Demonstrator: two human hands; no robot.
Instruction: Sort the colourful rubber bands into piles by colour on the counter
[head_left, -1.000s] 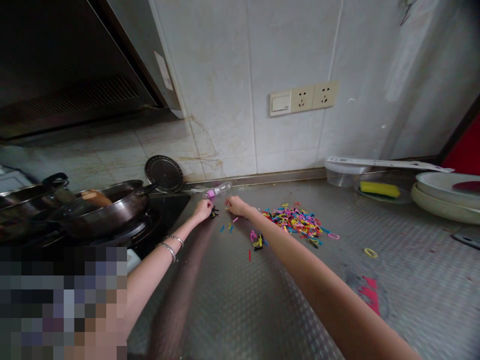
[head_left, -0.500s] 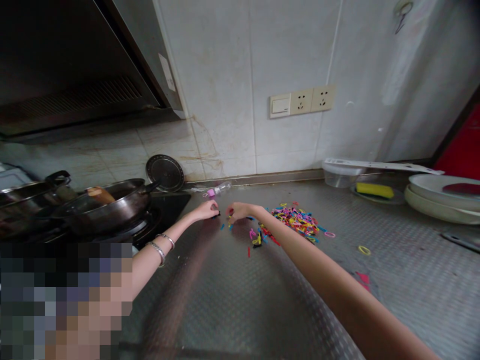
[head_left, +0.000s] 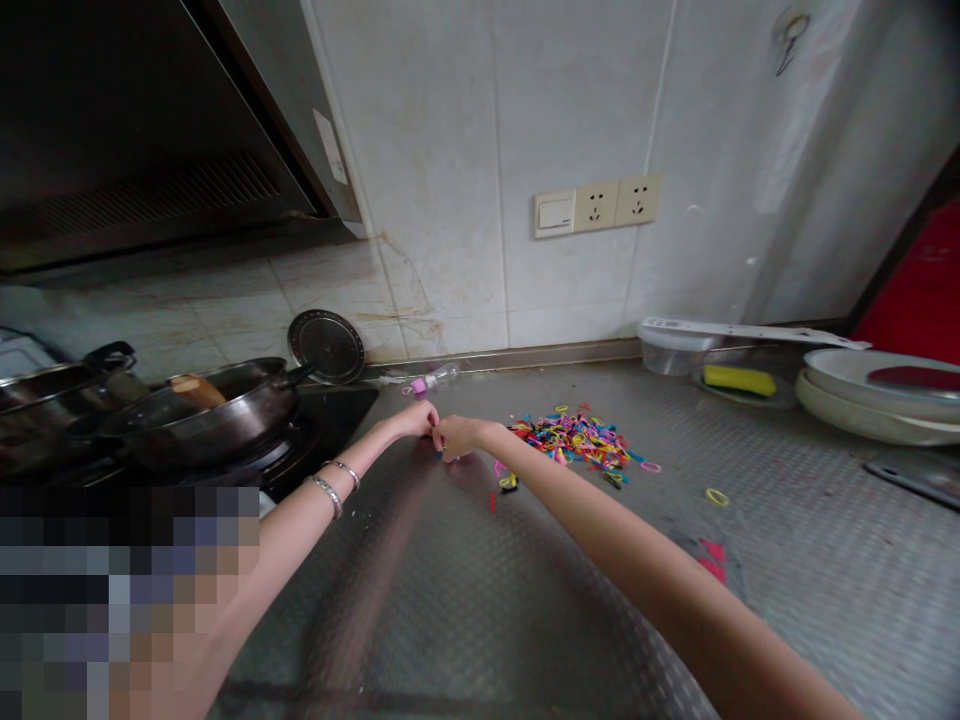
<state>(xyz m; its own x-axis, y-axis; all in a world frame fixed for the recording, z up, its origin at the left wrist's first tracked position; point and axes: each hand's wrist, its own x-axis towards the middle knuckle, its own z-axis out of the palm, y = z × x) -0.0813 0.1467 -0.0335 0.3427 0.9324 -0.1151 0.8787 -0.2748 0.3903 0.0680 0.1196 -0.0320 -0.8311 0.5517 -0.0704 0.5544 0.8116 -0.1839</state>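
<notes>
My left hand [head_left: 420, 418] is low over the metal counter, its fingers pinched together; what they hold is too small to make out. Beside it, with fingertips meeting or nearly meeting the left ones, my right hand [head_left: 460, 437] is closed too, and its fingers hide whatever is in them. A speck of blue shows under its fingertips. To the right lies a pile of small colourful elastic bands [head_left: 581, 440]. A few stray bands, among them a yellow one [head_left: 508, 482] and a red one [head_left: 493, 502], lie nearer to my right forearm.
Behind the hands lies a small clear bottle with a pink cap [head_left: 418, 385]. A pan [head_left: 247, 410] stands on the stove at left. On the right are a clear container [head_left: 667, 352], a yellow sponge [head_left: 739, 380], stacked plates [head_left: 832, 405] and a single yellow band [head_left: 717, 497].
My right hand has moved left and slightly down, closing the gap to my left hand. The left hand has shifted only a little. The view has turned slightly.
</notes>
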